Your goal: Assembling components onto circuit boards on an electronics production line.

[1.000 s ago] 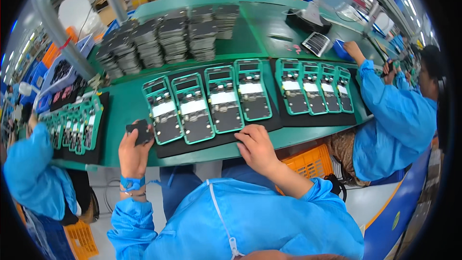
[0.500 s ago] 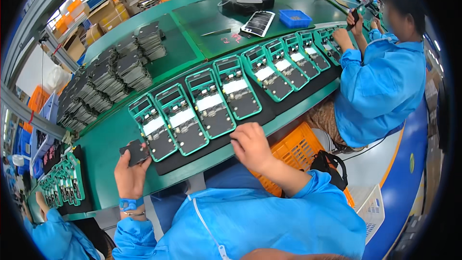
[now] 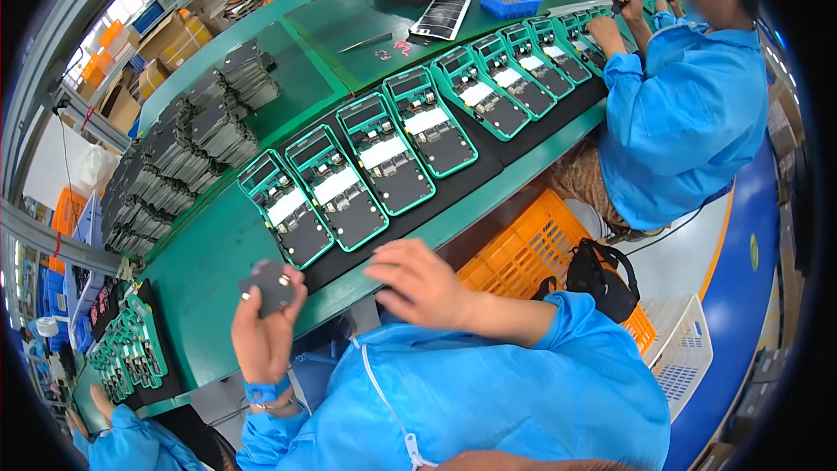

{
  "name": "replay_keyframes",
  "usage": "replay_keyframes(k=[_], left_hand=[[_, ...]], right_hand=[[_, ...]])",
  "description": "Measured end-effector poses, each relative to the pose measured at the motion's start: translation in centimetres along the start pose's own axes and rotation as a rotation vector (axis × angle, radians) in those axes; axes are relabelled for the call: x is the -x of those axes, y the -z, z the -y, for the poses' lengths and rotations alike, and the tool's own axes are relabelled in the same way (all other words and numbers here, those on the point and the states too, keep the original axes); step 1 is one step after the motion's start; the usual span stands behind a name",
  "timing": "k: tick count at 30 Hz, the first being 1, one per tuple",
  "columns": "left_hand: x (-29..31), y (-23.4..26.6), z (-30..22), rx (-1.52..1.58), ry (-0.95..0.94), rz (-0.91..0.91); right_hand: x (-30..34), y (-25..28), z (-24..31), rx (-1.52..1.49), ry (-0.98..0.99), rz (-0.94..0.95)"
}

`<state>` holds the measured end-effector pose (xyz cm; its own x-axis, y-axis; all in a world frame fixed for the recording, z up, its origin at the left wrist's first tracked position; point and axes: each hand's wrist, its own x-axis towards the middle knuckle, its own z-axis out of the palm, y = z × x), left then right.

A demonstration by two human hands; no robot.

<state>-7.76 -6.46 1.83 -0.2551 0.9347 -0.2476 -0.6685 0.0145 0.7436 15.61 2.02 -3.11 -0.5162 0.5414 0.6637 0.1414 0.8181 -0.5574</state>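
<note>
In my left hand [image 3: 261, 340] is a small dark grey plate [image 3: 270, 290], pinched between thumb and fingers, with a few shiny spots on its edges. I hold it above the bench, just in front of the nearest green frame. My right hand [image 3: 423, 286] hovers at the bench's front edge, its fingers apart, slightly smeared by motion and with nothing visible in them. Beyond both hands stands a slanting row of green-framed device housings [image 3: 338, 187], each with dark plates, a white rectangle and small metal parts inside. They lie on a black mat [image 3: 403, 225].
Tall stacks of dark plates [image 3: 187, 144] stand at the bench's far left. A blue bin [image 3: 510, 3], a printed sheet [image 3: 442, 17] and tweezers [image 3: 366, 44] lie at the back. Co-workers in blue sit right [image 3: 680, 131] and lower left [image 3: 144, 445]. An orange crate [image 3: 523, 249] is right below the bench.
My left hand has shifted right, tilting the plate. My right hand has moved left toward it, with its fingers spreading. The whole view has shifted a little.
</note>
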Motion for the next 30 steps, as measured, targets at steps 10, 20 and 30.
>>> replay_keyframes(k=[10,20,30], left_hand=[[5.4,1.5,1.7,-0.097,0.228,0.088],[8.9,14.8,-5.2,-1.498,-0.667,-0.837],[11.7,28.1,-11.0,-2.229,-0.433,-1.242]], right_hand=[[-2.1,-6.3,4.0,-0.142,0.134,0.322],[-2.9,-4.5,1.4,-0.1,0.074,0.174],[-2.0,-4.2,-0.1,-0.14,0.021,0.22]])
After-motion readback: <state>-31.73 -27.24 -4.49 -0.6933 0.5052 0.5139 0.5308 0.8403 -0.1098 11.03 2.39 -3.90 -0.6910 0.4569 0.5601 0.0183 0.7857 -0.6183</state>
